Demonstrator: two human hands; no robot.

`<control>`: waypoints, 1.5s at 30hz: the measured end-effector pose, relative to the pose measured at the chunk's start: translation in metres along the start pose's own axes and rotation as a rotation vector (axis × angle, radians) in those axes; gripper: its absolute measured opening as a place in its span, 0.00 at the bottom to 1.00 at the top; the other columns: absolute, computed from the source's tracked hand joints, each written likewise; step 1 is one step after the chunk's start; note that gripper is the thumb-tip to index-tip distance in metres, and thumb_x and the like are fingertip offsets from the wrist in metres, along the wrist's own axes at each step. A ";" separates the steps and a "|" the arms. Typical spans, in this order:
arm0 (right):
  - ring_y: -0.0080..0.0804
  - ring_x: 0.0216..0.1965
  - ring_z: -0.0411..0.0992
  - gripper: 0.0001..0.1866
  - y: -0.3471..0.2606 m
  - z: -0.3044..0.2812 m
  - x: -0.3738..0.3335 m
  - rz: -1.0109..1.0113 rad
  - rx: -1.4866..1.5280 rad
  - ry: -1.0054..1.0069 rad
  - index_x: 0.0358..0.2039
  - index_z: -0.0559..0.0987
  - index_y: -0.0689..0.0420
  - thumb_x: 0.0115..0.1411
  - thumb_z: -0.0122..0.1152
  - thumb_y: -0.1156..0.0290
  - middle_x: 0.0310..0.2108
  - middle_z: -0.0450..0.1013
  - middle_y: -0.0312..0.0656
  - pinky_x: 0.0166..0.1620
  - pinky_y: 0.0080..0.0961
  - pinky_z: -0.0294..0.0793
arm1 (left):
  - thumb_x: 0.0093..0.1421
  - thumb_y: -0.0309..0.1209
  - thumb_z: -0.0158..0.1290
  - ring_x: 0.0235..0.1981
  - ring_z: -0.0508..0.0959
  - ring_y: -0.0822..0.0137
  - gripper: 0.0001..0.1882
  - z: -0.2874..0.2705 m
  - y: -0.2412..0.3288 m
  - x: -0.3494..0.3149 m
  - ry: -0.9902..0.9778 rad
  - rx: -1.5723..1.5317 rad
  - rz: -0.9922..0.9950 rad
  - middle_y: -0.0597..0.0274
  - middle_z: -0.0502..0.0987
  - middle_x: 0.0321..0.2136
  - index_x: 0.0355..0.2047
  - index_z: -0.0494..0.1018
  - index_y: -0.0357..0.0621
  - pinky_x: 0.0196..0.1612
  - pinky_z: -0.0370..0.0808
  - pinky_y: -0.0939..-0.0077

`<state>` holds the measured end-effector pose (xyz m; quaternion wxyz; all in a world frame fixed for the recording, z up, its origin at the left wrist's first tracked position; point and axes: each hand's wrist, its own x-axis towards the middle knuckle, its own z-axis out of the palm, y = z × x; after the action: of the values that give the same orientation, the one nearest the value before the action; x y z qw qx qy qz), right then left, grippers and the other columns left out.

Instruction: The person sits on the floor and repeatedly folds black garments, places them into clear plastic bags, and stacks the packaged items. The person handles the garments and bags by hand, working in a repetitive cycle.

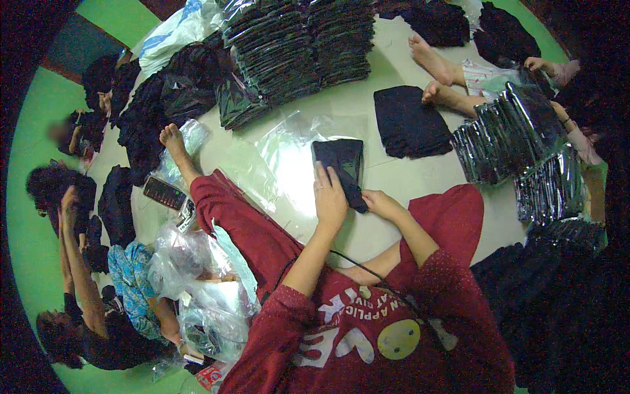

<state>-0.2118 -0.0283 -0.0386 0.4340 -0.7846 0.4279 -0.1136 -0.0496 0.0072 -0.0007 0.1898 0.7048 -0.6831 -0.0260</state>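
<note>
A folded black garment (348, 161) lies on the pale floor between my legs; its shiny surface may be clear plastic, but I cannot tell for sure. My left hand (330, 195) lies flat on its left side, fingers stretched out toward the far edge. At the near right corner, the fingers of my right hand (382, 205) are closed on the garment's edge. Clear plastic bags (279, 146) lie spread on the floor just left of and beyond the garment, partly lost in glare.
Tall stacks of bagged black garments (302, 52) stand ahead. A flat black pile (410, 121) and more bagged stacks (508, 131) are at right. Loose plastic bags (210, 302) and a phone (164, 192) lie left. Other people sit on both sides.
</note>
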 end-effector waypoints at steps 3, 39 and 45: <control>0.52 0.33 0.70 0.11 -0.006 -0.001 -0.001 0.014 -0.037 -0.001 0.34 0.72 0.62 0.56 0.45 0.69 0.30 0.71 0.56 0.37 0.38 0.68 | 0.50 0.29 0.45 0.53 0.60 0.45 0.27 0.000 -0.001 0.000 -0.041 0.069 0.206 0.40 0.58 0.52 0.50 0.58 0.28 0.56 0.55 0.55; 0.54 0.37 0.69 0.14 0.008 0.005 -0.001 0.132 0.004 -0.059 0.39 0.70 0.59 0.55 0.43 0.69 0.34 0.70 0.57 0.42 0.39 0.67 | 0.52 0.37 0.47 0.42 0.70 0.47 0.23 -0.008 -0.047 0.043 -0.081 -0.225 -0.419 0.41 0.68 0.43 0.47 0.63 0.38 0.42 0.69 0.60; 0.53 0.37 0.70 0.14 -0.001 -0.003 -0.004 0.183 0.063 -0.102 0.40 0.71 0.58 0.55 0.42 0.69 0.34 0.71 0.58 0.42 0.39 0.68 | 0.48 0.39 0.55 0.23 0.73 0.64 0.18 -0.017 -0.091 0.047 -0.554 -0.556 -0.499 0.55 0.74 0.22 0.28 0.71 0.34 0.29 0.70 0.71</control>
<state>-0.2153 -0.0264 -0.0355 0.4882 -0.7329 0.4715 -0.0468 0.0454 -0.0351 -0.0027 0.1698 0.7363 -0.4848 -0.4405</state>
